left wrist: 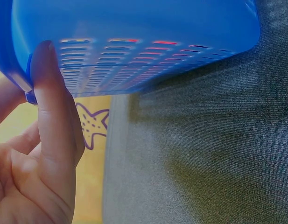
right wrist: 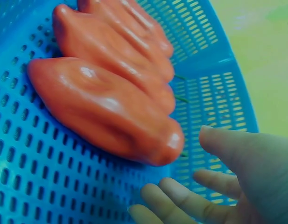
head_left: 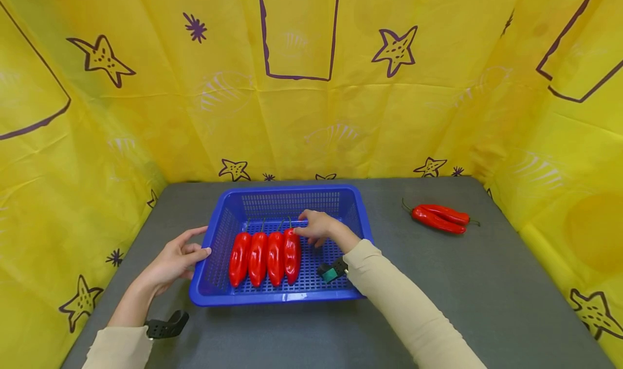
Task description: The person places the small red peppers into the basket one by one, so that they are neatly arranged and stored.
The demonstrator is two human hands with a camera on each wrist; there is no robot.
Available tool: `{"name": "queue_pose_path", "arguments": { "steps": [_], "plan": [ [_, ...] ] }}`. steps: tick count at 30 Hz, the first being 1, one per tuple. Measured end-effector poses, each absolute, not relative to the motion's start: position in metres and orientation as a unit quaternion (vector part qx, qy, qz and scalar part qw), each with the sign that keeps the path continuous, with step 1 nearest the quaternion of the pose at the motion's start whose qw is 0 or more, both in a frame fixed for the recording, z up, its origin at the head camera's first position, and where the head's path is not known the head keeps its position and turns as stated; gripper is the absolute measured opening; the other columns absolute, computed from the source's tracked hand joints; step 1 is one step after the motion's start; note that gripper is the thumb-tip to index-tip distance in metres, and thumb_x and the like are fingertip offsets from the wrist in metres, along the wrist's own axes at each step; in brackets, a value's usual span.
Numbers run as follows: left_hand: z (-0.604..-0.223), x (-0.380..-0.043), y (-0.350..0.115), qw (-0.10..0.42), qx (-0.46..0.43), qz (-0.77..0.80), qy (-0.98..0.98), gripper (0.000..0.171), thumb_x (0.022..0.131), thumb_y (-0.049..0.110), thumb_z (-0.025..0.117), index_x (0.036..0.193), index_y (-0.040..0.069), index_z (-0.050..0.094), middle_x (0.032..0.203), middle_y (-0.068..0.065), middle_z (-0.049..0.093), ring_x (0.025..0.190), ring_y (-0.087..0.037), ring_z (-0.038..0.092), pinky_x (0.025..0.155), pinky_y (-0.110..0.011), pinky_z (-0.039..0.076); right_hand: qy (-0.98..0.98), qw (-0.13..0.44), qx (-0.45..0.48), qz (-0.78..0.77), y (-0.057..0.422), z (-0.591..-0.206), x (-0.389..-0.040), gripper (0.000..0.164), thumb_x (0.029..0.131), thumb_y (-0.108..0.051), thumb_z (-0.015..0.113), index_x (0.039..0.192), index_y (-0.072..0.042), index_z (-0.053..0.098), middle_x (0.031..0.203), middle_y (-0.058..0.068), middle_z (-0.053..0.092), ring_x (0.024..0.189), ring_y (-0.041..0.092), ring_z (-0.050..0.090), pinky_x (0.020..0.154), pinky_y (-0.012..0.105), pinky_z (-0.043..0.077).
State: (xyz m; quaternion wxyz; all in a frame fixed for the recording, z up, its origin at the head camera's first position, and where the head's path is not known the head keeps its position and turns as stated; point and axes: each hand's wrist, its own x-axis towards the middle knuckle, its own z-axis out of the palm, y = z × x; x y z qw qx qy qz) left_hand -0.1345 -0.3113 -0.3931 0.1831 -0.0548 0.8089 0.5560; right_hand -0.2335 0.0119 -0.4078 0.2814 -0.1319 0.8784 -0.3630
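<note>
Left hand (head_left: 177,256) pinches the side rim of a blue basket (head_left: 243,300) between thumb and fingers, while the right hand (head_left: 318,227) grasps nothing, its fingers apart and loosely bent over the basket floor. Well to the right of the right hand, a loose pair of peppers (head_left: 438,222) lies side by side on the dark grey table (head_left: 486,293). Beyond both hands hangs a yellow cloth (head_left: 311,109) with starfish drawings. The right sleeve (head_left: 413,309) covers the basket's near right corner, and a black strap (head_left: 339,265) with a green patch (head_left: 329,275) blocks some of the mesh just below the right hand. A second strap (head_left: 167,325) sits at the left wrist.

Between the hands, the basket holds a row of four red peppers (head_left: 263,258), green stems pointing away from the person. The end pepper (head_left: 292,261) lies just beside the right thumb; the head view hides whether they touch, though the blurry right wrist view seems to show a small gap.
</note>
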Motion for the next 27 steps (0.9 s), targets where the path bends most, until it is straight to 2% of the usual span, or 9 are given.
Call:
{"name": "queue_pose_path", "arguments": {
  "steps": [5, 8, 11, 17, 19, 27],
  "plan": [
    [-0.393, -0.134, -0.312, 0.184, -0.052, 0.556, 0.809, 0.076, 0.088, 0.028, 0.062, 0.146, 0.013, 0.016, 0.095, -0.016, 0.062, 0.081, -0.029, 0.066, 0.068, -0.045, 0.056, 0.891, 0.248, -0.161, -0.345, 0.016, -0.398, -0.235, 0.048, 0.088, -0.025, 0.061, 0.129, -0.004, 0.046, 0.083, 0.014, 0.063, 0.078, 0.033, 0.065, 0.061, 0.037, 0.057],
    [-0.393, -0.134, -0.312, 0.184, -0.051, 0.557, 0.808, 0.076, 0.088, 0.028, 0.061, 0.146, 0.013, 0.015, 0.095, -0.016, 0.062, 0.081, -0.029, 0.066, 0.068, -0.045, 0.056, 0.898, 0.223, -0.185, -0.331, 0.020, -0.392, -0.235, 0.047, 0.088, -0.026, 0.061, 0.128, -0.004, 0.047, 0.083, 0.007, 0.063, 0.071, 0.033, 0.065, 0.059, 0.034, 0.056],
    [-0.393, -0.134, -0.312, 0.185, -0.048, 0.560, 0.806, 0.076, 0.088, 0.028, 0.061, 0.146, 0.013, 0.015, 0.095, -0.016, 0.062, 0.081, -0.029, 0.066, 0.068, -0.046, 0.056, 0.902, 0.199, -0.205, -0.323, 0.023, -0.386, -0.235, 0.045, 0.088, -0.026, 0.061, 0.126, -0.004, 0.049, 0.088, 0.007, 0.064, 0.066, 0.031, 0.064, 0.058, 0.031, 0.054],
    [-0.393, -0.134, -0.312, 0.185, -0.047, 0.560, 0.806, 0.076, 0.088, 0.029, 0.062, 0.146, 0.012, 0.015, 0.095, -0.016, 0.062, 0.081, -0.029, 0.066, 0.068, -0.045, 0.056, 0.909, 0.133, -0.247, -0.307, 0.028, -0.374, -0.234, 0.039, 0.088, -0.026, 0.062, 0.120, -0.006, 0.054, 0.097, 0.008, 0.067, 0.079, 0.017, 0.063, 0.071, 0.028, 0.052],
    [-0.393, -0.134, -0.312, 0.184, -0.048, 0.558, 0.808, 0.076, 0.088, 0.029, 0.062, 0.146, 0.012, 0.015, 0.095, -0.016, 0.062, 0.081, -0.029, 0.066, 0.068, -0.045, 0.056, 0.909, 0.118, -0.258, -0.307, 0.030, -0.369, -0.233, 0.038, 0.088, -0.026, 0.062, 0.120, -0.007, 0.054, 0.098, 0.007, 0.067, 0.082, 0.017, 0.064, 0.073, 0.029, 0.052],
    [-0.393, -0.135, -0.312, 0.185, -0.051, 0.557, 0.808, 0.077, 0.088, 0.030, 0.062, 0.146, 0.013, 0.016, 0.095, -0.016, 0.062, 0.082, -0.028, 0.066, 0.069, -0.045, 0.056, 0.899, 0.074, -0.277, -0.330, 0.045, -0.354, -0.233, 0.034, 0.089, -0.027, 0.060, 0.119, -0.011, 0.056, 0.100, 0.005, 0.066, 0.073, 0.011, 0.061, 0.062, 0.023, 0.049]
  ]
}}
